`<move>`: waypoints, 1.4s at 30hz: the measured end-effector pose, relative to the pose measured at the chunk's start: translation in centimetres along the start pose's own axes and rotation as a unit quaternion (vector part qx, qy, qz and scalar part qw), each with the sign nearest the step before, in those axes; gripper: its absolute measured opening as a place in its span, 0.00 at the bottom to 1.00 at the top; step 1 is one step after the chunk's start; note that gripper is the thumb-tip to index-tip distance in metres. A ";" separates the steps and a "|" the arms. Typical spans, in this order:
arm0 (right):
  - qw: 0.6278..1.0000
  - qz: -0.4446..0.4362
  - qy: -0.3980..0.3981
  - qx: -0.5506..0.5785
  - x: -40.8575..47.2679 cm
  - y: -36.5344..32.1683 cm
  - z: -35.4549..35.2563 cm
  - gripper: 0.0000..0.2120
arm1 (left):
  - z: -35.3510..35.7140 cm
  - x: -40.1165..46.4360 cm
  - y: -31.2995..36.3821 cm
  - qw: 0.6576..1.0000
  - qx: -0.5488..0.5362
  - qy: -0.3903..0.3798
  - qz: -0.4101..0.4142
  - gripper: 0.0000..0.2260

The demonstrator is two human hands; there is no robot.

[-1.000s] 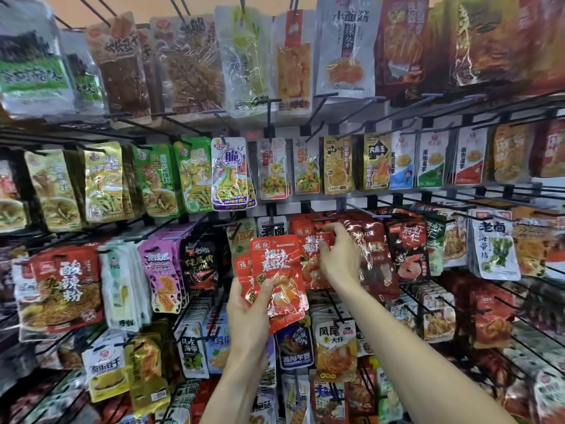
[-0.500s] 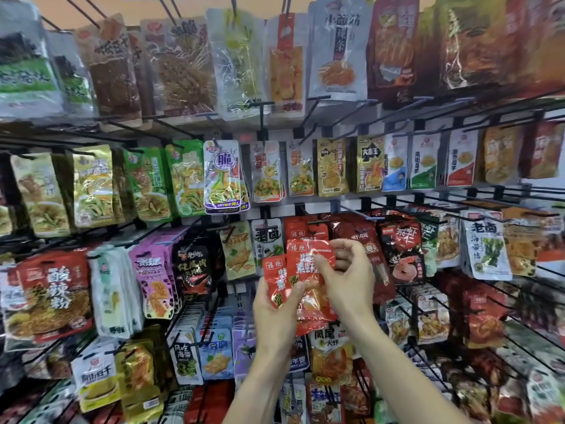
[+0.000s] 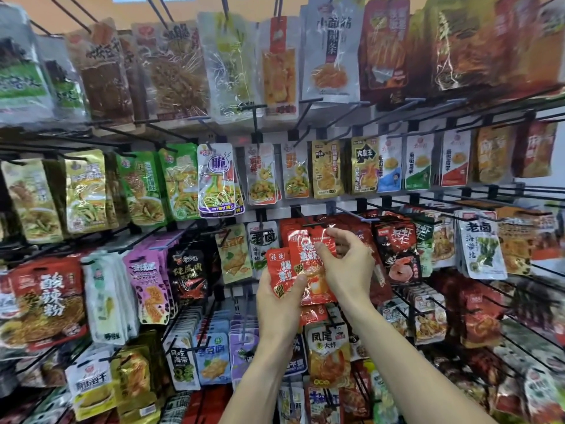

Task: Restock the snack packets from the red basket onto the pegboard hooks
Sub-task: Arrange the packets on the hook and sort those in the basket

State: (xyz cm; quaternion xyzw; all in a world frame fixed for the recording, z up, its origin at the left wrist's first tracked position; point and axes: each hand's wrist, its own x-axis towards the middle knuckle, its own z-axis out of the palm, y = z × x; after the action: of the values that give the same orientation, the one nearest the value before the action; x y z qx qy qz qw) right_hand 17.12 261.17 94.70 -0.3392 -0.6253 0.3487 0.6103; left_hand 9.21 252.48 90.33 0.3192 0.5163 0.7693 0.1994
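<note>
Fingertips of the right hand (image 3: 345, 264) now pinch the upper part of a red snack packet (image 3: 308, 258), thumb in front and fingers curled behind; a second ago this hand was up at the hook (image 3: 315, 224), so it has come back down for another packet. Just below and to the left, the left hand (image 3: 279, 298) grips the lower ends of a small stack of the same red packets (image 3: 279, 270), thumb pressed across the front one. That suggests one packet has been hung and the next is being peeled off. These pouches are flat, glossy, crinkled film, rectangular with rounded corners. Directly above the fingers, matching red packs hang on the black wire hook; a white seaweed pouch (image 3: 261, 243) hangs to the left. No red basket is in view
</note>
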 end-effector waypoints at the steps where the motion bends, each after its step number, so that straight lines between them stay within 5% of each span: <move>1: 1.000 -0.002 0.000 -0.008 0.1 0.1 0.0 0.14 | -0.1 0.0 -0.1 1.000 -0.002 0.000 -0.002 0.15; 10: 0.989 -0.022 -0.009 -0.148 2.2 1.2 3.9 0.16 | -3.1 0.2 -0.3 0.992 0.063 0.105 0.017 0.14; 16: 0.987 -0.069 -0.019 -0.145 -0.6 1.2 2.7 0.18 | -3.4 0.7 0.6 0.999 0.032 0.033 0.016 0.13; 22: 0.996 -0.009 -0.063 0.066 -3.3 -0.3 -1.1 0.13 | 0.2 0.9 2.2 0.998 0.041 -0.049 0.026 0.07; 27: 0.997 -0.009 -0.054 0.045 -1.4 -0.1 -0.9 0.11 | 1.7 2.0 2.0 0.996 0.063 -0.051 0.034 0.08; 32: 0.998 -0.010 -0.051 0.039 -0.6 0.4 -0.9 0.13 | 1.3 2.7 1.3 0.987 0.129 -0.017 0.094 0.26; 42: 0.998 -0.026 -0.055 -0.010 -0.1 0.4 -0.6 0.16 | 0.5 3.1 0.8 0.937 0.255 -0.026 0.239 0.21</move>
State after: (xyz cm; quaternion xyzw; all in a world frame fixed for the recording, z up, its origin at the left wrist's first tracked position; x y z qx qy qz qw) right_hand 17.69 261.30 94.37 -0.3092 -0.6696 0.3449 0.5805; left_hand 7.37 254.50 92.05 0.4936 0.5979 0.6282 -0.0650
